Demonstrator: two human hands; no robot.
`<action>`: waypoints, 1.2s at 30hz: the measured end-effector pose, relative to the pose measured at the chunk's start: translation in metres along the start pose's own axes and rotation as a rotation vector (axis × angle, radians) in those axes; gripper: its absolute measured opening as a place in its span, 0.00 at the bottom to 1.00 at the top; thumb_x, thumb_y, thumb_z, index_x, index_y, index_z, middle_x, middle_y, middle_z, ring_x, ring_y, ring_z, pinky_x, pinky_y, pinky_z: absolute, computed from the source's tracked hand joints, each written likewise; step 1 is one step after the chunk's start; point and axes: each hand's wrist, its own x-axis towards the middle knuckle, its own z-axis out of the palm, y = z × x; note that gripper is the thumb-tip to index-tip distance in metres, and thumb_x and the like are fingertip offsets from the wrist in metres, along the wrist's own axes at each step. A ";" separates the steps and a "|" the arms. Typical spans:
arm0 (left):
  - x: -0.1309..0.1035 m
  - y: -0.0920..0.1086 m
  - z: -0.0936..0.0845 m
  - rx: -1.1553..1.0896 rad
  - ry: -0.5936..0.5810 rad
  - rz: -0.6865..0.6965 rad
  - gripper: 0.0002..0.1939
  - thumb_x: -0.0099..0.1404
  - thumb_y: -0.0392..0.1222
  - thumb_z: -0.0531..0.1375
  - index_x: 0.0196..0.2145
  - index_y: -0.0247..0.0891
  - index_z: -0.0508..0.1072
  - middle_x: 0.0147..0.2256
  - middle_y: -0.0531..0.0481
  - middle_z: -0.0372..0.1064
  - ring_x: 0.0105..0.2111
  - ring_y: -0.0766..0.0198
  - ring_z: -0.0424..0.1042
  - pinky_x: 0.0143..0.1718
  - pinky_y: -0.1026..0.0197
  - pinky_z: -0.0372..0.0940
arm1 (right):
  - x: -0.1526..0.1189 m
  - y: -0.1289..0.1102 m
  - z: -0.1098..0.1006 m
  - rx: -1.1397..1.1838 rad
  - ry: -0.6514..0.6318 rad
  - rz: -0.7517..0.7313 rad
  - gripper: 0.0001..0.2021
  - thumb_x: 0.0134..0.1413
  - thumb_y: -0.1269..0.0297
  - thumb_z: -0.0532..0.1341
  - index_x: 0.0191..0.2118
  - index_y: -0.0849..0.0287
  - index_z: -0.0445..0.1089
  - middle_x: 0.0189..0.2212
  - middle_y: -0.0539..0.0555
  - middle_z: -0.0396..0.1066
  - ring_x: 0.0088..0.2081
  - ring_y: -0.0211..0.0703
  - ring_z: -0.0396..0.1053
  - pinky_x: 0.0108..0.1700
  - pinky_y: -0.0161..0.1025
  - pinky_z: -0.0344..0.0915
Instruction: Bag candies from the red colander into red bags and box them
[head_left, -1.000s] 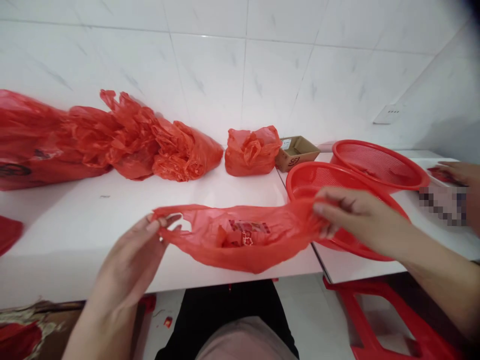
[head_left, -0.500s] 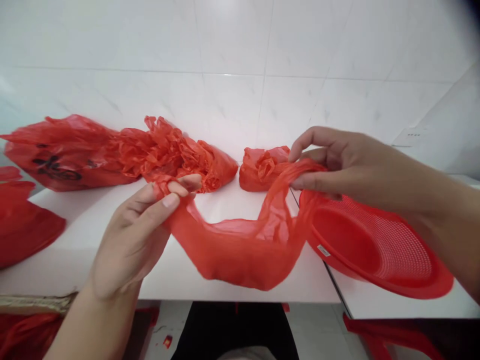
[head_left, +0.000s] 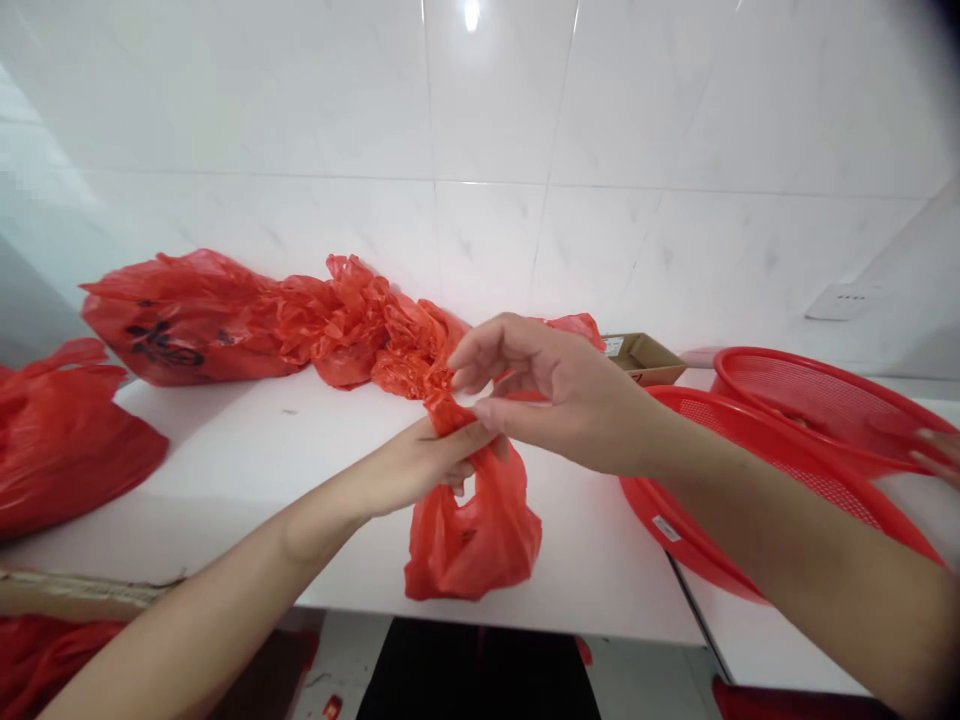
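A small red plastic bag point(head_left: 487, 540) hangs over the front of the white table, its gathered top pinched in my left hand point(head_left: 416, 465). The bag's twisted end sticks up above that grip. Close above is my right hand point(head_left: 555, 390), fingers curved and apart, with a gap between them and the thumb. My right thumb tip reaches the left thumb beside the bag's top; whether it touches the plastic I cannot tell. Behind my right hand, another red bag point(head_left: 574, 325) is mostly hidden.
Knotted red bags point(head_left: 345, 320) line the wall, and a larger red bag point(head_left: 67, 440) sits at left. Red mesh baskets point(head_left: 675, 405) stand at right, near a cardboard box point(head_left: 649, 355). Another person's hand point(head_left: 941, 450) shows at the right edge. A white table point(head_left: 300, 470) lies below.
My hands have come together from holding the bag stretched between them. The right hand has let go of its side, and the bag now hangs from the left. The view has shifted.
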 end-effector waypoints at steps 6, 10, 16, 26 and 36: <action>0.002 -0.013 -0.013 -0.141 0.013 -0.031 0.22 0.69 0.56 0.52 0.28 0.36 0.70 0.19 0.60 0.50 0.17 0.75 0.47 0.22 0.68 0.56 | -0.017 0.044 0.010 0.087 -0.002 0.135 0.10 0.57 0.73 0.56 0.45 0.56 0.64 0.34 0.49 0.69 0.36 0.36 0.69 0.39 0.38 0.69; 0.000 -0.017 -0.021 -0.193 0.053 0.052 0.17 0.70 0.52 0.54 0.32 0.37 0.72 0.26 0.54 0.66 0.24 0.70 0.63 0.26 0.67 0.61 | -0.034 0.022 0.016 0.144 0.087 0.067 0.08 0.57 0.73 0.58 0.42 0.56 0.66 0.35 0.49 0.68 0.35 0.34 0.68 0.39 0.36 0.68; -0.009 -0.006 -0.024 0.141 -0.054 0.093 0.10 0.65 0.45 0.59 0.33 0.39 0.77 0.31 0.50 0.74 0.29 0.65 0.70 0.34 0.62 0.67 | -0.037 0.023 0.028 0.083 0.149 -0.007 0.10 0.61 0.67 0.58 0.48 0.53 0.69 0.47 0.53 0.70 0.50 0.41 0.67 0.55 0.43 0.63; 0.000 -0.045 -0.011 0.754 0.461 0.571 0.13 0.55 0.24 0.51 0.32 0.39 0.68 0.31 0.53 0.69 0.27 0.69 0.66 0.27 0.67 0.59 | -0.031 0.087 0.060 0.330 0.067 0.345 0.19 0.66 0.56 0.51 0.59 0.51 0.62 0.34 0.49 0.71 0.31 0.37 0.66 0.35 0.36 0.64; -0.027 -0.067 -0.046 0.917 0.162 0.262 0.15 0.70 0.43 0.49 0.43 0.43 0.75 0.39 0.49 0.77 0.38 0.58 0.75 0.40 0.59 0.66 | -0.065 0.097 0.048 -0.169 0.198 0.271 0.12 0.64 0.56 0.54 0.37 0.55 0.71 0.35 0.51 0.73 0.37 0.41 0.67 0.42 0.38 0.61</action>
